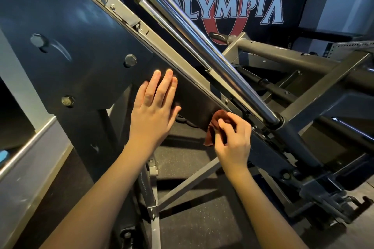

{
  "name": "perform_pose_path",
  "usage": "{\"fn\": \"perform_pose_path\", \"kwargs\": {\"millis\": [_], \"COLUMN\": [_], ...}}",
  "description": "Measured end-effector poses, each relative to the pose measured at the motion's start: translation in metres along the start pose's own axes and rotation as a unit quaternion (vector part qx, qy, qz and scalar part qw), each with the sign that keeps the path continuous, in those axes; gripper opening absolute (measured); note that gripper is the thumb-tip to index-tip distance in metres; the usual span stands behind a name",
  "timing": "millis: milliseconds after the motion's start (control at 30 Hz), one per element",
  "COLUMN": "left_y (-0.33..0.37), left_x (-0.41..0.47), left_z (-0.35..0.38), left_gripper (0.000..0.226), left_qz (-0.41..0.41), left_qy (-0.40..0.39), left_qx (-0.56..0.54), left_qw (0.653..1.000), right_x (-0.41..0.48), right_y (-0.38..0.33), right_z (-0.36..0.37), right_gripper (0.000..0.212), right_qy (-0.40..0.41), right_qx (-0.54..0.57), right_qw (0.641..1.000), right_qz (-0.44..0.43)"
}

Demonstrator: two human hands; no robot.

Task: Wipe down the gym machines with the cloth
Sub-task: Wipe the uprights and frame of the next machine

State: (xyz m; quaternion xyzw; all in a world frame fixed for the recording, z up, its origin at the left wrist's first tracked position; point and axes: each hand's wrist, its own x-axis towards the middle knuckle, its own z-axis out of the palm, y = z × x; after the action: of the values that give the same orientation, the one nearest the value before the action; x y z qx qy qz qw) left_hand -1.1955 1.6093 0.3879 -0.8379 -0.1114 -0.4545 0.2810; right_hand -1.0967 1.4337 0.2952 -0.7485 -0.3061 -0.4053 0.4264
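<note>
A dark steel side plate (pixel 70 32) of a slanted gym machine runs from the upper left down to the lower right. My left hand (pixel 155 105) lies flat on the plate with straight fingers. Just to its right, my right hand (pixel 232 139) pinches a small crumpled reddish-brown cloth (pixel 214 125) and holds it against the plate's lower edge. Part of the cloth hangs below the edge; the rest is hidden under my fingers.
Two chrome guide rods (pixel 182 24) slope above the plate. A grey tubular frame (pixel 303 95) with a black-gripped handle (pixel 218 37) spreads to the right. Diagonal braces (pixel 188 186) cross the speckled rubber floor (pixel 202 228) below. An Olympia banner (pixel 232 6) hangs behind.
</note>
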Motion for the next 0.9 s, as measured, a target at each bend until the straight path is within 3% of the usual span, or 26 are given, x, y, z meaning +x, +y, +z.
{"fn": "perform_pose_path", "kwargs": {"millis": [67, 100, 200, 267, 367, 433, 500, 567, 667, 733, 833, 900], "left_y": [0.002, 0.003, 0.003, 0.002, 0.001, 0.003, 0.004, 0.005, 0.005, 0.004, 0.004, 0.004], "left_x": [0.000, 0.000, 0.000, 0.000, 0.001, 0.001, 0.001, 0.000, 0.000, 0.000, 0.000, 0.000], "left_z": [0.000, 0.000, 0.000, 0.000, 0.001, 0.001, 0.000, -0.001, 0.000, 0.000, 0.001, 0.001], "left_gripper": [0.068, 0.069, 0.069, 0.069, 0.068, 0.067, 0.066, 0.067, 0.067, 0.068, 0.068, 0.068], "left_qz": [-0.001, -0.003, -0.003, 0.001, 0.000, -0.003, -0.006, -0.010, -0.009, -0.008, -0.007, -0.005], "left_qy": [0.002, 0.004, 0.005, 0.003, 0.005, 0.009, 0.010, 0.011, 0.012, 0.010, 0.011, 0.014], "left_qx": [0.006, 0.004, -0.006, -0.008, 0.000, 0.000, 0.002, 0.000, -0.010, -0.013, -0.011, -0.008], "left_qw": [1.000, 1.000, 1.000, 1.000, 1.000, 1.000, 1.000, 1.000, 1.000, 1.000, 1.000, 1.000], "right_x": [0.001, 0.003, 0.014, 0.015, -0.002, -0.009, -0.003, 0.008, 0.019, 0.020, 0.008, 0.002], "right_y": [-0.027, -0.044, -0.064, -0.048, -0.006, 0.002, -0.011, -0.037, -0.068, -0.068, -0.042, -0.032], "right_z": [0.008, 0.012, 0.019, 0.014, 0.001, -0.001, 0.003, 0.006, 0.009, 0.010, 0.003, 0.000], "right_gripper": [0.018, 0.017, 0.022, 0.022, 0.018, 0.019, 0.019, 0.019, 0.019, 0.019, 0.017, 0.017], "right_qy": [0.027, 0.028, 0.001, -0.003, 0.035, 0.057, 0.073, 0.069, 0.021, -0.004, 0.026, 0.076], "right_qx": [0.037, 0.050, 0.054, 0.060, 0.071, 0.085, 0.089, 0.098, 0.107, 0.105, 0.133, 0.162], "right_qw": [0.994, 0.993, 0.998, 0.998, 0.983, 0.942, 0.913, 0.926, 0.977, 0.986, 0.963, 0.918], "right_qz": [0.103, 0.101, -0.028, -0.029, 0.167, 0.319, 0.391, 0.359, 0.183, 0.132, 0.233, 0.355]}}
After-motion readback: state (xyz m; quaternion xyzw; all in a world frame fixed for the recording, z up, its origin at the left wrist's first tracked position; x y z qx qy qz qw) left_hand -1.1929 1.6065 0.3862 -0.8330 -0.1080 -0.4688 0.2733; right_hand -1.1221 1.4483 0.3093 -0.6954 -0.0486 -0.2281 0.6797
